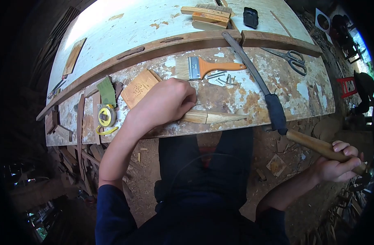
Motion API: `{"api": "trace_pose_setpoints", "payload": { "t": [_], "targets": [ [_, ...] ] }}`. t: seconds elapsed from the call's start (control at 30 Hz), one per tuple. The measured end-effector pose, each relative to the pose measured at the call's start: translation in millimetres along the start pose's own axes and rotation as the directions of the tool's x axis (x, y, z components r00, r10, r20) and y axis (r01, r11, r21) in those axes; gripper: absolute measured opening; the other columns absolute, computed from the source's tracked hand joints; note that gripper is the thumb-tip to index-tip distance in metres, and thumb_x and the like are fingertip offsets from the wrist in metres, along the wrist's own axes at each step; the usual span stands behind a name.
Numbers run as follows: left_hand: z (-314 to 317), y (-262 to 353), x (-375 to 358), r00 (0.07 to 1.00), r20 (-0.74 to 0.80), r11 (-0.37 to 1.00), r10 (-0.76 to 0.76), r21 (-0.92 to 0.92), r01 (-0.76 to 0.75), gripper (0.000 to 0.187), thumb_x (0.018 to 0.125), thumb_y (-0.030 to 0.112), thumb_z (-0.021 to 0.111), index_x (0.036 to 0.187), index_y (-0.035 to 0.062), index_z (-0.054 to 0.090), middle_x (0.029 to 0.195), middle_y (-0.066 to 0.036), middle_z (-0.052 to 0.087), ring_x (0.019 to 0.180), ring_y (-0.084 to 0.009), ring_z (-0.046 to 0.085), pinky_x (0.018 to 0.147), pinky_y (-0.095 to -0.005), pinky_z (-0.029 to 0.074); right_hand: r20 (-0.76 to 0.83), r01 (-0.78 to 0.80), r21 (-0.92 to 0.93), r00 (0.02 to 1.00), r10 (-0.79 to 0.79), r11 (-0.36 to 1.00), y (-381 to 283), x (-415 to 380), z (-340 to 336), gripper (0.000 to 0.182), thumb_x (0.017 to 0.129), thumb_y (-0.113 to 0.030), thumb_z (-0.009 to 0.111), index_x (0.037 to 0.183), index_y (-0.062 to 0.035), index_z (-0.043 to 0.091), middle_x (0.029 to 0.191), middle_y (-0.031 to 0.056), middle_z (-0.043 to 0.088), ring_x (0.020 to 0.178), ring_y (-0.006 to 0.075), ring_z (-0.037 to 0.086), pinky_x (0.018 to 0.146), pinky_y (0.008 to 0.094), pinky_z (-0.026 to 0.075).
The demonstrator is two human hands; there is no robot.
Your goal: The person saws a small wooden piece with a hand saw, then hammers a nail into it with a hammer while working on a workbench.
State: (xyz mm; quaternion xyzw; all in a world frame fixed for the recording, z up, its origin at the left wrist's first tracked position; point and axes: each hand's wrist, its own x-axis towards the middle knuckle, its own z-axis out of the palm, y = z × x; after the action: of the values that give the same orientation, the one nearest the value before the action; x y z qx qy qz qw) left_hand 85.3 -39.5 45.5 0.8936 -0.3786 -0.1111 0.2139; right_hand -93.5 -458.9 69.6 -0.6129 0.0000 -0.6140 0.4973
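My left hand (170,100) is closed at the near edge of the bench, its fingers down on the end of a pale split strip of wood (219,117). My right hand (340,163) is wrapped round the wooden handle (311,143) of a long tool, off the bench at the right. The tool's dark wrapped part (275,110) hangs over the bench edge, and its flat metal blade (250,65) reaches back across the bench. Beside my left wrist lies a wooden block with small holes (138,87). A brush with an orange handle (221,66) lies beyond my left hand.
Several nails (225,77) lie near the brush, and scissors (291,60) at the right. A yellow tape measure (107,116) and green sandpaper (107,91) are at the left. A long wooden rail (154,47) crosses the bench. Behind it are a black case (250,17) and stacked wood blocks (209,17).
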Motion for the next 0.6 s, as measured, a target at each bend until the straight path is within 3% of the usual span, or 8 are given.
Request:
{"api": "trace_pose_setpoints", "payload": {
  "t": [0.17,0.3,0.4,0.47,0.6],
  "targets": [
    [-4.3,4.8,6.3,0.998,0.054,0.998,-0.039,0.053,0.036,0.009,0.087,0.007,0.075,0.091,-0.0013,0.074,0.087,-0.022,0.075,0.085,-0.0412,0.075,0.081,-0.0482,0.06,0.018,0.196,-0.011,0.98,-0.196,0.981,28.1,35.7,3.5,0.039,0.117,-0.031,0.054,0.131,0.0041,0.045,0.085,0.0124,0.062,0.062,0.0238,0.061,0.058,0.0416,0.055],
    [-7.0,3.3,8.1,0.998,0.054,0.996,-0.04,0.087,0.035,0.01,0.085,0.007,0.075,0.088,-0.0019,0.073,0.084,-0.023,0.074,0.083,-0.0421,0.075,0.08,-0.0492,0.06,0.084,0.364,-0.016,0.928,-0.362,0.931,52.6,57.8,42.9,0.041,0.114,-0.029,0.064,0.127,0.0067,0.048,0.083,0.0138,0.063,0.065,0.0251,0.063,0.061,0.0425,0.057],
    [-5.3,-0.8,6.3,0.999,0.033,0.999,-0.027,0.045,0.026,0.01,0.085,0.007,0.075,0.086,-0.0018,0.072,0.083,-0.023,0.074,0.082,-0.0426,0.074,0.079,-0.0495,0.06,0.101,0.256,-0.047,0.963,-0.25,0.966,71.0,58.5,76.5,0.038,0.112,-0.016,0.067,0.135,0.0083,0.048,0.085,0.013,0.064,0.069,0.0211,0.065,0.066,0.0368,0.059],
    [-5.0,0.0,6.5,0.999,0.021,0.999,-0.028,0.017,0.027,0.01,0.086,0.008,0.075,0.086,-0.0017,0.072,0.084,-0.022,0.074,0.082,-0.0426,0.074,0.079,-0.0493,0.06,0.165,0.204,-0.092,0.968,-0.187,0.975,97.8,57.3,87.6,0.041,0.112,-0.015,0.067,0.139,0.0076,0.045,0.088,0.0102,0.064,0.075,0.0183,0.064,0.071,0.0342,0.058],
    [-4.0,-0.1,2.9,0.999,-0.031,0.999,-0.016,0.042,0.018,0.01,0.088,0.009,0.076,0.09,-0.0007,0.072,0.087,-0.02,0.074,0.085,-0.0408,0.075,0.079,-0.0481,0.06,0.201,0.0,-0.041,0.98,0.009,0.999,109.1,60.9,117.9,0.039,0.111,-0.02,0.071,0.136,0.0056,0.055,0.087,0.0067,0.065,0.073,0.013,0.063,0.068,0.0284,0.056]
  ]
}}
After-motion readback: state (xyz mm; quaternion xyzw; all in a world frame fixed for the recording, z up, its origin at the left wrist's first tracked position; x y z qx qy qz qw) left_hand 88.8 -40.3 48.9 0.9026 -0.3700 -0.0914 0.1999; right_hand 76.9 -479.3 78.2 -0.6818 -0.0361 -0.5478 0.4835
